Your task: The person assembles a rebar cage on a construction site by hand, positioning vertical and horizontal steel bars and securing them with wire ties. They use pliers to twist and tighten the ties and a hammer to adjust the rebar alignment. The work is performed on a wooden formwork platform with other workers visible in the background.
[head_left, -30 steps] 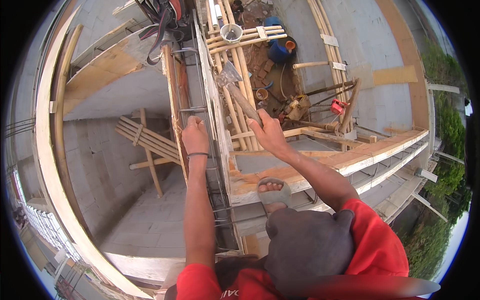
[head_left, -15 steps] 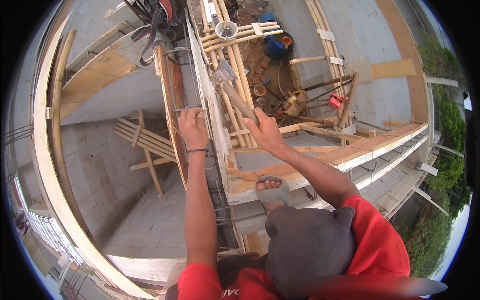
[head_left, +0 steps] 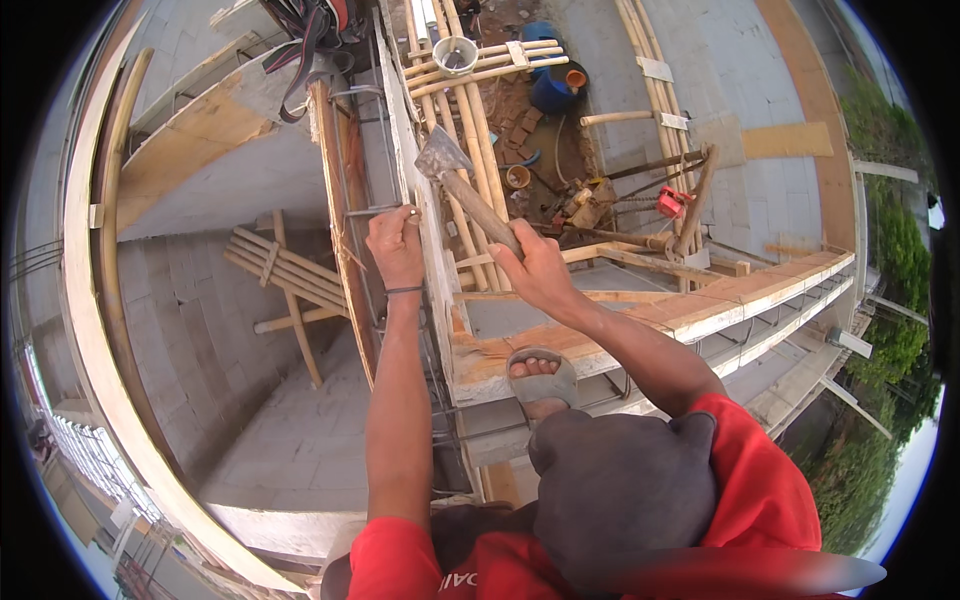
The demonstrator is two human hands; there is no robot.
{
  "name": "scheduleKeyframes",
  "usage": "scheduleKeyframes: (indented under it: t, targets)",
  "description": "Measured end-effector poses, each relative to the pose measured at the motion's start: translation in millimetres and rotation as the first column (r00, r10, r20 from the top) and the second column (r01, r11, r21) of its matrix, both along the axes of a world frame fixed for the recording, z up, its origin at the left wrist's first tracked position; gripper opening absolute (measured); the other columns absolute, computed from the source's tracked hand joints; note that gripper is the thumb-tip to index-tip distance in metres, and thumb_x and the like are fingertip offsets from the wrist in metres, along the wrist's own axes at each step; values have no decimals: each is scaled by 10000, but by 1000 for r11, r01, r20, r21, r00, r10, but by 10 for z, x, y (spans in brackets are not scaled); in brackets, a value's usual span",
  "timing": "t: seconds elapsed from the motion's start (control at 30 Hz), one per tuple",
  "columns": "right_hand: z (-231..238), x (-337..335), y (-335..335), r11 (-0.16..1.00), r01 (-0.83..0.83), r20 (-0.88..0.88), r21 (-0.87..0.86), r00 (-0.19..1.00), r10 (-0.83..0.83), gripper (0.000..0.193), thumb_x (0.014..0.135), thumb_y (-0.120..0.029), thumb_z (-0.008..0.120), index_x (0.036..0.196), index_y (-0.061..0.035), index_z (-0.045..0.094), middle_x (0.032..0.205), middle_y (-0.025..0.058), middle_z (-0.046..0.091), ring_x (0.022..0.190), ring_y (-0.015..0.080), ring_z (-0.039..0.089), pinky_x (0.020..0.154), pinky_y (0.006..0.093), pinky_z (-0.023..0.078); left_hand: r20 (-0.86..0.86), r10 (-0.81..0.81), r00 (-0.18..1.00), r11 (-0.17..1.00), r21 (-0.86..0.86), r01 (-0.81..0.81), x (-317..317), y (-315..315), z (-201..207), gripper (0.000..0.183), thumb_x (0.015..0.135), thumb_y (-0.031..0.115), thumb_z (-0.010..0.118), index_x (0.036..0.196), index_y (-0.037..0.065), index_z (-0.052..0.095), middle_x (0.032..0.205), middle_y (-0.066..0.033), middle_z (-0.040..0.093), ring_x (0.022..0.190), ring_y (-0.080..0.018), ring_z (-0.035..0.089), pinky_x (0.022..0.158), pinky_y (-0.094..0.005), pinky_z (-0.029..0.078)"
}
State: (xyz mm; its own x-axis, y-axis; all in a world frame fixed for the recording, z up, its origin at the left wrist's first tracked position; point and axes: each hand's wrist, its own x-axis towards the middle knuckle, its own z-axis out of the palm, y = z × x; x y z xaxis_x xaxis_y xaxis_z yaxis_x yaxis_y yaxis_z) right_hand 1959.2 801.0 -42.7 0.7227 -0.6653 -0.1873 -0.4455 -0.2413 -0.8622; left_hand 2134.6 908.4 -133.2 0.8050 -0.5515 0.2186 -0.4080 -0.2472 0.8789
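My right hand (head_left: 535,268) is wrapped round the wooden handle of a hatchet (head_left: 480,205), whose flat grey head hangs in the air up and left of that hand. Beside it, my left hand (head_left: 396,246) is closed in a pinch at the inner side of a pale upright formwork board (head_left: 432,232). A tiny light tip, looking like a nail (head_left: 413,212), shows at its fingertips; most of it is hidden. The hatchet head stays apart from the left hand. Thin steel rebar (head_left: 365,210) runs in the narrow channel just left of the board.
Bamboo poles (head_left: 480,130) carry a white bucket (head_left: 455,55) beyond the board. Lower down lie bricks (head_left: 522,130) and a blue drum (head_left: 552,92). At left is a deep drop with bundled bamboo (head_left: 285,275). A sandalled foot (head_left: 543,375) rests on the formwork corner.
My left hand has turned and shifted slightly right, its pinched fingertips now against the board. The hatchet head has dropped a little down and left, while my right hand moved slightly.
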Motion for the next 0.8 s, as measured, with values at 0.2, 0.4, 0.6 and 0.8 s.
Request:
scheduleKeyframes:
  t: [0.2,0.4,0.6,0.8]
  targets:
    - [206,-52,52,987,-118,-18,-112,993,116,310,905,-242,616,1017,25,507,631,202,604,602,383,637,523,434,468,45,7,999,1000,14,-7,-31,14,-30,192,795,-59,631,949,41,689,881,-105,664,875,-270,583,785,-364,480]
    - [161,-135,-1,959,-254,-242,-130,946,217,299,898,-235,615,1010,14,493,635,220,603,589,413,628,504,468,476,94,7,996,1000,19,-8,-74,18,1,207,780,-86,619,945,24,678,884,-100,665,878,-284,575,799,-361,476]
    - [215,-218,68,967,-204,-87,-151,978,192,247,908,-202,605,1030,-25,483,645,199,588,597,390,618,515,435,458,162,-25,986,1000,17,22,-42,15,-22,241,764,-107,607,954,27,669,868,-96,665,872,-291,570,793,-368,473]
    - [201,-180,1,969,-203,-173,-143,969,178,248,910,-196,604,1040,-23,483,642,183,584,573,350,618,507,394,460,226,2,974,1000,9,-4,-81,-2,54,282,762,-52,653,1035,10,623,989,-135,637,939,-317,556,828,-387,463]
